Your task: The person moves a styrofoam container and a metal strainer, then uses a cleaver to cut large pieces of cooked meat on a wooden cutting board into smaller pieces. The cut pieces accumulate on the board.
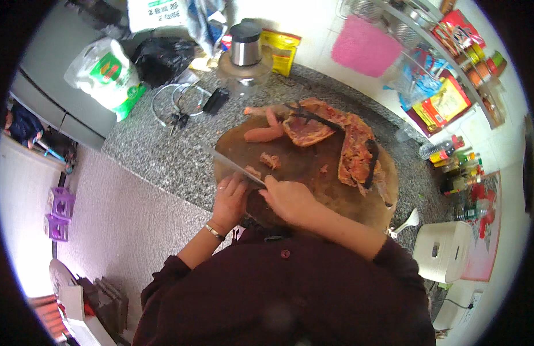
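Note:
My right hand (290, 199) grips the handle of a kitchen knife, over the near part of a round wooden cutting board (293, 207). The knife's blade (232, 163) points up and left, blurred towards its tip. My left hand (231, 199) is at the board's left edge, fingers bent together under the blade. A small piece of meat (253, 171) shows just past the blade; the blade partly hides my left fingertips, so their hold is unclear. Farther up lie a loose meat scrap (271, 160), orange-pink carrot- or sausage-shaped pieces (264, 133) and large dark-edged slabs of meat (357, 160).
On the speckled stone counter (163, 147) are a coiled cable (174, 101), a food chopper (244, 56) and a white-green bag (109, 78). Bottles (461, 164), a white spoon (407, 222) and a cream container (442, 251) stand or lie on the right. A wall rack (448, 56) overhangs there.

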`<state>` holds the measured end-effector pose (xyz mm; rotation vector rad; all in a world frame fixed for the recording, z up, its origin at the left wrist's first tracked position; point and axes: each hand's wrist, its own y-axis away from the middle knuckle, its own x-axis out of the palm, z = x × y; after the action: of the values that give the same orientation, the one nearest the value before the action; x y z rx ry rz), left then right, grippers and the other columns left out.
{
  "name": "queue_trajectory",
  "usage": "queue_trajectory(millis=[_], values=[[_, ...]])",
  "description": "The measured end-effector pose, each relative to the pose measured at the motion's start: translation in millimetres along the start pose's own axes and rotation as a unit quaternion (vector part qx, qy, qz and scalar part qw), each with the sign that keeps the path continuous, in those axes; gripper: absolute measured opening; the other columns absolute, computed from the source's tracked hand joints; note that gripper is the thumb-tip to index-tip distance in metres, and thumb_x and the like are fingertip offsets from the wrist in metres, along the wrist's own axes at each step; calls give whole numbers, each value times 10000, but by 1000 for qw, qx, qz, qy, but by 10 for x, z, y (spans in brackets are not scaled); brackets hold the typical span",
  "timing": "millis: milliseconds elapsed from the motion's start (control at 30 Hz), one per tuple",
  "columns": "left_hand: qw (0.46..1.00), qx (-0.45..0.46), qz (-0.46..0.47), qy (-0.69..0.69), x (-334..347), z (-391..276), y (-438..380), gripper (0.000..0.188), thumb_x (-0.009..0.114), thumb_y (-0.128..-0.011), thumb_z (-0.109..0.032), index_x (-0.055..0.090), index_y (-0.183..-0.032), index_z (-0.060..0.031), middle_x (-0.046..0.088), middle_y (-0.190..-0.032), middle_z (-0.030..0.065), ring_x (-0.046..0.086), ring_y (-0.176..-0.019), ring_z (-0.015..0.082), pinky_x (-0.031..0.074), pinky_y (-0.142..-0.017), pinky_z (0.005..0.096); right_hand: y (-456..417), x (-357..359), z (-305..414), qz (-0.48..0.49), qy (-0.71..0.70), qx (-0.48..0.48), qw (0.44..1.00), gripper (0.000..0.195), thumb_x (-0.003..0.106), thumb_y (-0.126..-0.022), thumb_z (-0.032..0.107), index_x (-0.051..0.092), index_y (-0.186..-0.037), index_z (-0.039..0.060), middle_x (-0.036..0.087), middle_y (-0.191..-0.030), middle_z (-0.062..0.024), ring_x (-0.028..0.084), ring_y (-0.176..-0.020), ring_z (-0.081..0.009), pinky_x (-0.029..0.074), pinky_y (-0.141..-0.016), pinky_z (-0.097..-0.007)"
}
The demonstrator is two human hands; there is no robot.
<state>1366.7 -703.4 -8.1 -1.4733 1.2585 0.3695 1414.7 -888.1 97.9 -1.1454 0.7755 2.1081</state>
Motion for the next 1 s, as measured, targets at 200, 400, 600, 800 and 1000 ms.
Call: queue_trajectory(millis=[200, 400, 600, 800, 1000], values=[[1000, -18, 4, 18, -56, -25, -70, 234, 607, -765, -39, 584, -997, -35, 563, -1117, 162, 546, -953, 339, 453, -846, 428, 275, -132, -192, 24, 27, -7, 999, 242, 486, -940, 279, 464, -942, 38, 636, -715, -216, 633, -686, -416, 492, -595, -516], [1000, -11, -4, 29, -32, -59, -80, 247, 585, -752, -20, 585, -998, -42, 564, -1086, 149, 540, -950, 331, 458, -822, 423, 106, -46, -157, 20, -7, 10, 1000, 257, 493, -936, 293, 468, -952, 37, 638, -749, -223, 624, -707, -430, 489, -613, -521], [1000, -13, 9, 9, -44, -17, -37, 274, 562, -744, -19, 598, -1014, -49, 567, -1067, 138, 546, -940, 324, 466, -806, 410, -148, 18, 18, 0, -36, 0, 999, 279, 481, -942, 308, 474, -990, 33, 643, -791, -234, 628, -747, -428, 484, -647, -535], [999, -12, -15, 32, -139, -129, -137, 226, 565, -728, -10, 592, -949, -49, 558, -1006, 129, 552, -920, 325, 467, -784, 411, 535, -158, -276, 106, 26, 103, 989, 287, 480, -942, 322, 466, -955, 36, 642, -785, -234, 627, -750, -436, 479, -647, -544], [999, 11, -1, 31, -151, -103, -95, 238, 587, -717, -26, 578, -953, -50, 553, -1011, 122, 554, -909, 330, 466, -775, 416, -45, 41, -89, -5, -26, 16, 1000, 286, 480, -940, 313, 470, -977, 29, 639, -778, -231, 620, -759, -446, 475, -667, -543]])
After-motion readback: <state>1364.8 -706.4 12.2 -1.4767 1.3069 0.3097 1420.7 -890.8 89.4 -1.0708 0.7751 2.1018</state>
